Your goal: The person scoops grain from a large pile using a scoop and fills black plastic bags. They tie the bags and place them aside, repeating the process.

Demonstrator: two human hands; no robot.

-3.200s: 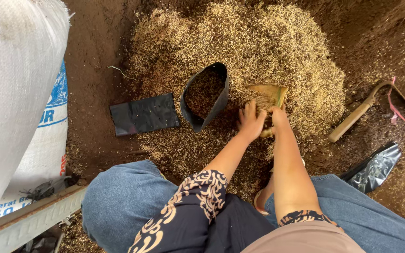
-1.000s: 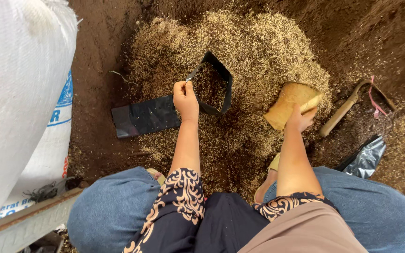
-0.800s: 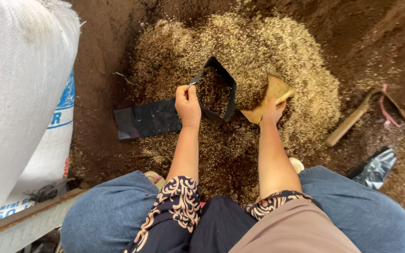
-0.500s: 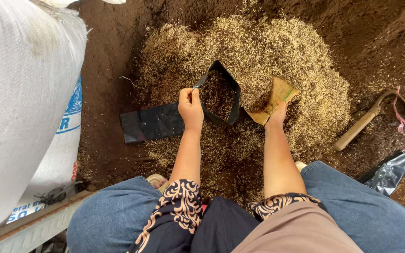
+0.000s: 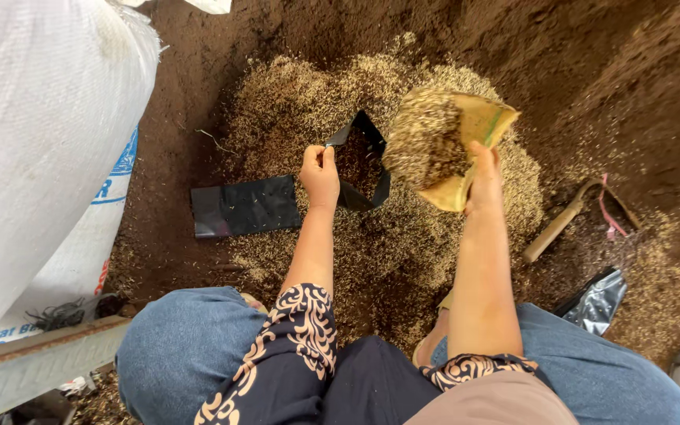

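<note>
Viewpoint: a head-worn camera is looking down at a person crouching in blue jeans over dark brown soil [image 5: 222, 94] strewn with a pale heap of rice husks [image 5: 293, 102].

Left hand: the left hand [image 5: 320, 175] is pinching the rim of a small black plastic grow bag [image 5: 362, 161], fingers closed on the edge and holding its mouth open towards the camera.

Right hand: the right hand [image 5: 485, 177] is gripping a flat yellow-tan scoop [image 5: 452, 142] from underneath, fingers wrapped around its lower edge; the scoop is hovering just right of the bag's mouth, piled with husk and soil mix.

Bag handling: the thin film is looking soft, light and floppy, likely collapsing unless held at the rim, which seems the sensible place to hold.

Scoop handling: the scoop is appearing stiff; its loose load is likely spilling if tipped.

Nearby: a flat, empty black plastic bag [image 5: 244, 206] is lying left of the open one; a large white woven sack [image 5: 33, 142] is standing at far left; a wooden-handled tool [image 5: 564, 222] is lying at right.
</note>
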